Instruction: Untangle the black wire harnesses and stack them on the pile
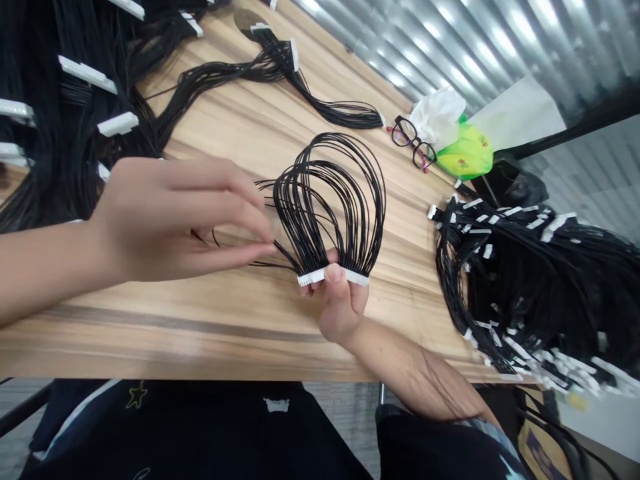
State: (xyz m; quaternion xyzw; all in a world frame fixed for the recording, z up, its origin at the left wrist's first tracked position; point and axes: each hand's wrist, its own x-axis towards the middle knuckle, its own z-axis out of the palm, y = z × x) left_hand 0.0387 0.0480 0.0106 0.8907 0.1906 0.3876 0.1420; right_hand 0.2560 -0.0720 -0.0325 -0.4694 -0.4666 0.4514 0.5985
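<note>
In my right hand [340,307] is a long white connector [356,276], gripped between thumb and fingers near its middle. Black wires [345,173] rise from it in a row and loop back over to the left. My left hand [190,220], slightly blurred, pinches with thumb and fingertips at one or a few black wires just left of the connector's left end. Some loose wire ends run behind the left hand, and their far part is hidden by it.
Bundles of black wire with white connectors [87,72] cover the table's left side. One harness [293,57] stretches across the back. Glasses [414,141] and a green packet [467,152] lie at the far right. A large pile of wire harnesses [530,280] fills the right side.
</note>
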